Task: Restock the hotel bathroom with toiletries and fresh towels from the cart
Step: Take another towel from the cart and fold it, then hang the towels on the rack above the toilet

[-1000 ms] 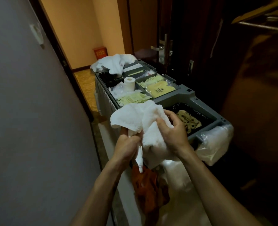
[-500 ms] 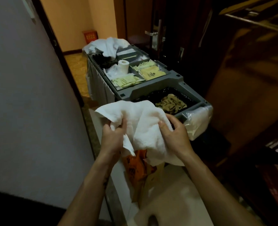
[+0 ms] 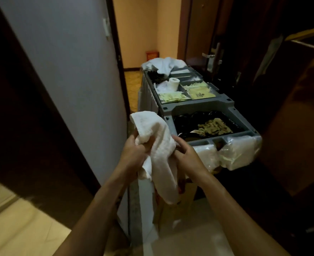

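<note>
Towel: a white towel (image 3: 159, 143) is held up in the air between both hands, just near and left of the near end of the cart (image 3: 198, 106), not resting on anything.
Long axis: roughly upright. One corner stands up at the far left, and the free end hangs down and slightly right, below the wrists.
Left hand: the left hand (image 3: 134, 154) has its fingers curled round the bunched upper part, with cloth spilling out under the palm.
Right hand: the right hand (image 3: 186, 157) grips the towel's right edge at about mid-length. Its fingertips are tucked into the cloth, out of sight.
Nearer hand: neither, since both have hold of it. The left carries the top and the right steadies the side.
Cart stock: a toilet roll (image 3: 174, 83) and yellow sachets (image 3: 171, 97) sit in the far trays, well apart from the hands. A black-lined bin well (image 3: 187, 121) lies just right of the towel.
Way out: the grey wall (image 3: 69, 71) stands to the left, and a strip of pale floor (image 3: 14, 228) shows at near left past a dark frame. Whether that is the bathroom cannot be told.
Coming move, as a judgement: gather or fold the hanging end first, then carry the towel away from the cart.
</note>
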`<action>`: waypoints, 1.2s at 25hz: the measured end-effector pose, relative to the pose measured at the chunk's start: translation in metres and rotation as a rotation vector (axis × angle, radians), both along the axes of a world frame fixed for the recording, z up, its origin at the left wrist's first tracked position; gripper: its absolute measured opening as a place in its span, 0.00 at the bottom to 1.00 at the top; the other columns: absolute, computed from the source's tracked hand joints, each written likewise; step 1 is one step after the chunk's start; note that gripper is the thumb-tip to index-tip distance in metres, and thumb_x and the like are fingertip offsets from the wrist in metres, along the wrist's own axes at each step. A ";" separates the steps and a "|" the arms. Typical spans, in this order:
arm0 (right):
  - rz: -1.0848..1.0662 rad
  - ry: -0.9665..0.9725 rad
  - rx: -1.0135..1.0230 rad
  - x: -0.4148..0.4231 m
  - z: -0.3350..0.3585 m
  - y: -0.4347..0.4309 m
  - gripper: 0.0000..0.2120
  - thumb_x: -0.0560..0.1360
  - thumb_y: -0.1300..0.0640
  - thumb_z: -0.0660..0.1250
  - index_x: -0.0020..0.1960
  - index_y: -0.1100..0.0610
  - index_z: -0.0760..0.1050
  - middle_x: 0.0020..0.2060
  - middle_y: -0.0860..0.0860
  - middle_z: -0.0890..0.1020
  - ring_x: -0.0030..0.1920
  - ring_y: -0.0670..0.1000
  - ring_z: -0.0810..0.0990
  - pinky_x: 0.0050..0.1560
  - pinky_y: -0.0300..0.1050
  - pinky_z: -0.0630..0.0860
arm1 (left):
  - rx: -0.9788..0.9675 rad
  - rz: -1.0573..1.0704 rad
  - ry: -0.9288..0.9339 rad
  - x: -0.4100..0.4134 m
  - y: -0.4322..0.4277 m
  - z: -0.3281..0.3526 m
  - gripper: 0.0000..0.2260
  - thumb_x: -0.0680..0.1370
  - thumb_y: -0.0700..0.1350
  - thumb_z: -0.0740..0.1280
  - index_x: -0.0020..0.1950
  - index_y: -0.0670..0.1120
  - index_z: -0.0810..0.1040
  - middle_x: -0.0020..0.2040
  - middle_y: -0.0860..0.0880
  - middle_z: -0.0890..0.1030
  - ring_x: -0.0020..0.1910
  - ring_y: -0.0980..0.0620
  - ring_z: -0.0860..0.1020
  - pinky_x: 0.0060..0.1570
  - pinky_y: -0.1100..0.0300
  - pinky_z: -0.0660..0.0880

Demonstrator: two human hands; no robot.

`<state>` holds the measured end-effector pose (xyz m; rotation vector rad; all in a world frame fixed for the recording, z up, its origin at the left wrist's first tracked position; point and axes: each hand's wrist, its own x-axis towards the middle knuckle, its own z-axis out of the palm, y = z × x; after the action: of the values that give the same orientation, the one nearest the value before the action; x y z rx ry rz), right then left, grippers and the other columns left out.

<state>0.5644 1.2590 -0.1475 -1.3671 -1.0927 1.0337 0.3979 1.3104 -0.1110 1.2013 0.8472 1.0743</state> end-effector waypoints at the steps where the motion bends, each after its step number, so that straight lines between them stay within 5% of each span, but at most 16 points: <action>1: 0.061 0.002 -0.003 -0.002 -0.004 -0.010 0.17 0.82 0.54 0.65 0.67 0.37 0.73 0.60 0.41 0.80 0.60 0.41 0.79 0.54 0.40 0.81 | -0.009 0.015 0.001 -0.003 -0.013 0.001 0.12 0.79 0.42 0.68 0.60 0.55 0.81 0.52 0.49 0.86 0.53 0.49 0.85 0.47 0.56 0.82; 5: 0.247 -0.018 0.004 -0.018 -0.025 -0.052 0.18 0.79 0.52 0.67 0.66 0.37 0.75 0.58 0.43 0.82 0.60 0.44 0.81 0.55 0.45 0.82 | -0.007 -0.017 0.038 -0.025 -0.071 -0.001 0.15 0.80 0.40 0.65 0.67 0.46 0.77 0.55 0.45 0.85 0.55 0.46 0.84 0.50 0.54 0.82; 9: 0.462 0.087 -0.041 -0.047 -0.033 -0.080 0.14 0.79 0.56 0.62 0.57 0.40 0.79 0.51 0.44 0.84 0.54 0.48 0.83 0.51 0.42 0.81 | -0.038 -0.008 0.090 -0.061 -0.123 0.004 0.08 0.81 0.40 0.65 0.60 0.43 0.77 0.48 0.44 0.83 0.49 0.46 0.83 0.45 0.60 0.81; 12: 0.610 0.186 -0.091 -0.079 -0.024 -0.095 0.12 0.81 0.52 0.60 0.54 0.45 0.81 0.51 0.47 0.84 0.55 0.50 0.83 0.53 0.41 0.79 | -0.081 0.047 0.119 -0.097 -0.154 0.008 0.15 0.76 0.42 0.67 0.63 0.42 0.76 0.52 0.41 0.80 0.53 0.44 0.80 0.52 0.51 0.79; 15: 0.752 0.190 -0.121 -0.111 -0.018 -0.109 0.13 0.77 0.43 0.65 0.56 0.47 0.82 0.53 0.49 0.84 0.57 0.51 0.83 0.53 0.38 0.79 | -0.111 0.122 -0.036 -0.144 -0.181 0.009 0.21 0.76 0.40 0.65 0.69 0.38 0.72 0.58 0.38 0.78 0.58 0.40 0.78 0.60 0.43 0.75; 17: 0.832 0.206 -0.214 -0.132 -0.015 -0.112 0.14 0.72 0.44 0.67 0.53 0.48 0.84 0.51 0.52 0.86 0.53 0.53 0.85 0.50 0.41 0.81 | -0.164 0.106 -0.113 -0.174 -0.199 0.012 0.19 0.76 0.38 0.65 0.66 0.35 0.73 0.54 0.38 0.80 0.56 0.40 0.78 0.58 0.47 0.76; 19: 0.879 0.197 -0.332 -0.152 -0.012 -0.114 0.16 0.69 0.45 0.68 0.53 0.50 0.84 0.52 0.55 0.85 0.53 0.56 0.85 0.51 0.48 0.81 | -0.193 0.088 0.221 -0.186 -0.194 0.015 0.13 0.74 0.39 0.69 0.57 0.38 0.77 0.46 0.48 0.86 0.52 0.48 0.81 0.49 0.57 0.80; 21: 0.868 0.171 -0.394 -0.174 -0.006 -0.117 0.23 0.66 0.43 0.69 0.59 0.52 0.81 0.55 0.57 0.83 0.55 0.58 0.83 0.54 0.52 0.80 | -0.310 -0.347 0.908 -0.200 -0.205 0.007 0.21 0.59 0.42 0.82 0.49 0.43 0.81 0.40 0.52 0.87 0.43 0.52 0.85 0.40 0.58 0.81; 22: 0.865 0.174 -0.412 -0.188 -0.002 -0.117 0.27 0.65 0.42 0.70 0.61 0.52 0.78 0.57 0.57 0.82 0.57 0.59 0.82 0.56 0.53 0.79 | -0.344 -0.382 1.106 -0.213 -0.204 -0.003 0.27 0.50 0.40 0.85 0.46 0.44 0.82 0.38 0.52 0.87 0.38 0.52 0.85 0.39 0.58 0.80; 24: 0.874 0.206 -0.413 -0.215 0.004 -0.116 0.32 0.62 0.40 0.72 0.64 0.52 0.76 0.59 0.57 0.81 0.58 0.59 0.81 0.55 0.53 0.79 | 0.035 -0.017 0.974 -0.252 -0.208 -0.005 0.17 0.61 0.31 0.82 0.44 0.44 0.83 0.41 0.58 0.86 0.40 0.59 0.84 0.44 0.62 0.79; 25: 0.880 0.227 -0.406 -0.226 0.005 -0.114 0.34 0.61 0.39 0.73 0.64 0.52 0.76 0.58 0.57 0.82 0.57 0.59 0.82 0.53 0.52 0.79 | 0.095 0.396 0.578 -0.269 -0.207 -0.010 0.12 0.70 0.28 0.74 0.43 0.45 0.83 0.41 0.58 0.85 0.41 0.61 0.83 0.46 0.64 0.78; 26: 0.889 0.250 -0.394 -0.237 0.007 -0.113 0.35 0.60 0.39 0.73 0.64 0.51 0.76 0.56 0.56 0.84 0.55 0.58 0.83 0.52 0.51 0.80 | 0.030 0.631 0.333 -0.289 -0.220 -0.020 0.14 0.76 0.29 0.68 0.39 0.48 0.83 0.38 0.56 0.84 0.40 0.57 0.82 0.45 0.62 0.78; 27: 0.897 0.271 -0.381 -0.248 0.011 -0.111 0.35 0.60 0.39 0.74 0.64 0.52 0.77 0.55 0.56 0.85 0.54 0.58 0.84 0.50 0.51 0.80 | -0.112 0.800 0.293 -0.304 -0.221 -0.019 0.15 0.78 0.31 0.67 0.36 0.48 0.80 0.35 0.52 0.81 0.37 0.54 0.79 0.46 0.55 0.77; 28: 0.908 0.293 -0.367 -0.259 0.012 -0.109 0.33 0.61 0.39 0.74 0.63 0.51 0.78 0.53 0.55 0.85 0.53 0.57 0.85 0.49 0.51 0.80 | -0.260 0.936 0.500 -0.313 -0.225 -0.019 0.12 0.77 0.32 0.69 0.37 0.45 0.76 0.34 0.47 0.77 0.34 0.51 0.74 0.46 0.50 0.74; 30: 0.922 0.331 -0.337 -0.284 0.013 -0.105 0.29 0.64 0.40 0.75 0.62 0.50 0.79 0.53 0.55 0.85 0.54 0.57 0.85 0.49 0.50 0.81 | -0.386 0.606 0.888 -0.334 -0.238 -0.038 0.14 0.73 0.36 0.75 0.42 0.38 0.68 0.35 0.41 0.68 0.33 0.47 0.67 0.48 0.47 0.73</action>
<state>0.2799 1.1540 -0.1342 -0.8497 -1.3528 2.1046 0.0639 1.0723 -0.1487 1.0938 2.1030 0.7398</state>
